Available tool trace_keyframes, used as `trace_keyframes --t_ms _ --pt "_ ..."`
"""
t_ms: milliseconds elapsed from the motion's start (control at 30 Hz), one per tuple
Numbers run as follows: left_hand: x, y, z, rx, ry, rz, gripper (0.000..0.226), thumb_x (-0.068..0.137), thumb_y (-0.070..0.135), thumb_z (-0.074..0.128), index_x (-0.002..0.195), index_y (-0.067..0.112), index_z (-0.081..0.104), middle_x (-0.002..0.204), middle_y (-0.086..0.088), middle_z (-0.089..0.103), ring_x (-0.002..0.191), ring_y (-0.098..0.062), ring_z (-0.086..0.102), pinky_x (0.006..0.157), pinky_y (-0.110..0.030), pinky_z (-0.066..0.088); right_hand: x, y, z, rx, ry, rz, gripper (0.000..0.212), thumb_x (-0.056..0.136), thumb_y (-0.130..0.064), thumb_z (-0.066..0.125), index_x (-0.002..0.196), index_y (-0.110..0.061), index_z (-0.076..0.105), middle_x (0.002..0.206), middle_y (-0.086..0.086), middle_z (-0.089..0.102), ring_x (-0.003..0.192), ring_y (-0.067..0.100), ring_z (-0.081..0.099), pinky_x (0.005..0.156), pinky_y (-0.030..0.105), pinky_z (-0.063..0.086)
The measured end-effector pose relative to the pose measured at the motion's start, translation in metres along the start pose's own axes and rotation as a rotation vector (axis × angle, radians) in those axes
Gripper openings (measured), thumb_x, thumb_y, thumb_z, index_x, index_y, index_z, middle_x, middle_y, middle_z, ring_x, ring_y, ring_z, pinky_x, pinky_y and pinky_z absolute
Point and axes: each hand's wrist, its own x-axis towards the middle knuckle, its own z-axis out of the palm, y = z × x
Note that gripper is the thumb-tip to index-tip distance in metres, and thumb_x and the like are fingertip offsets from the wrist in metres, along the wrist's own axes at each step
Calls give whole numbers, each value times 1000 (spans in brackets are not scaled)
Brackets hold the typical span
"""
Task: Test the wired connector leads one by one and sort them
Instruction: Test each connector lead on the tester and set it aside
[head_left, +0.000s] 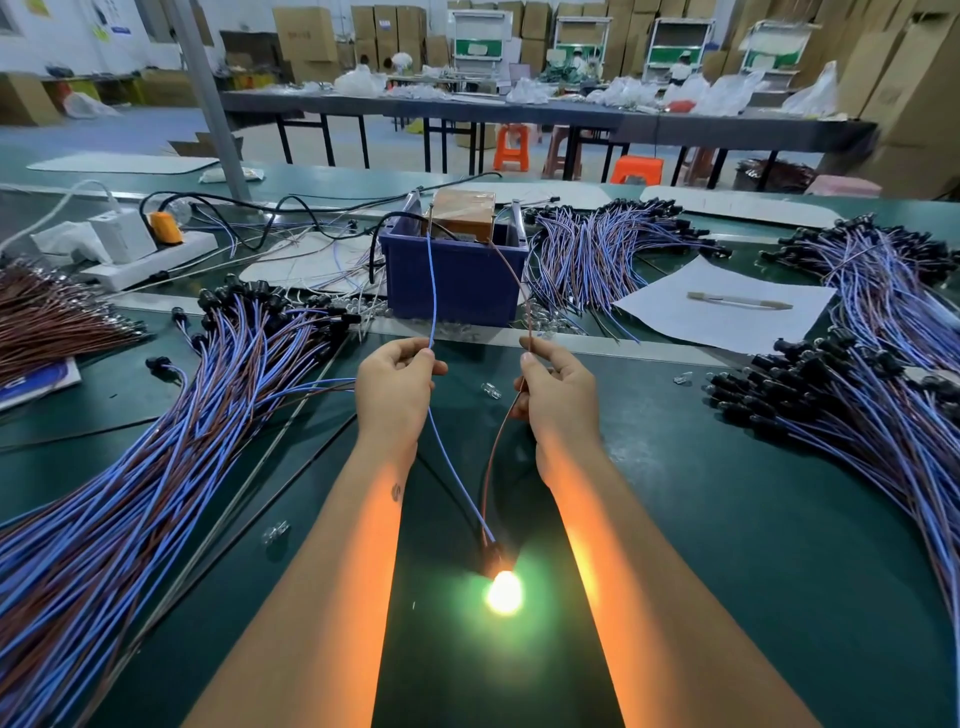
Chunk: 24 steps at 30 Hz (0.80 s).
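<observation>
My left hand (396, 382) pinches the blue wire (432, 291) of one lead, and my right hand (558, 387) pinches its brown wire (511, 275). Both wire ends reach up to the metal posts of the tester (462, 215) sitting in a blue bin (452, 280). The two wires run down between my forearms to a black socket (491, 558) whose bulb (504, 592) glows bright yellow-green just above the green table. A big pile of blue-and-brown leads (156, 441) lies to my left, and another pile (852, 415) to my right.
More lead bundles (597, 249) lie behind the bin on the right, and brown wires (47, 317) at far left. A white power strip with plugs (140, 249) sits back left. White paper with a pen (737, 301) lies right. Loose clear bulbs (275, 532) dot the table.
</observation>
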Motion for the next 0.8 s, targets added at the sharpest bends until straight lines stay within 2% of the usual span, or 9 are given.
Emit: trace_keyframes --t_ms 167,333,567,667,800 --pt "0 0 0 2 -9 -8 14 94 8 54 102 15 64 72 5 67 68 -1 61 55 -8 47 0 -1 0 0 5 0 26 98 -12 52 99 -35 65 74 1 51 61 9 48 48 18 44" --pt "0 0 -1 -1 -13 -12 15 94 8 54 100 16 65 70 7 67 64 1 60 55 -8 47 -1 -1 -1 9 10 2 25 98 -12 52 101 -33 65 73 1 51 61 8 49 53 22 45" --pt "0 0 0 -1 -12 -23 14 94 10 55 98 18 66 65 10 67 67 -1 61 60 -13 47 -2 -2 0 21 7 0 26 98 -10 51 99 -32 65 73 -1 50 62 6 50 50 21 45" --pt "0 -1 0 -1 -14 -27 14 94 11 56 94 21 65 60 12 67 59 4 59 56 -12 48 -2 0 -1 2 -3 -10 25 99 -11 51 105 -30 66 73 -3 51 64 6 50 54 23 45" --pt "-3 3 -2 -27 -86 -1 10 93 13 59 93 20 66 66 8 71 53 0 59 50 -12 45 -3 0 -1 32 -90 -28 31 98 -6 48 113 -24 67 68 -4 51 52 0 46 48 17 43"
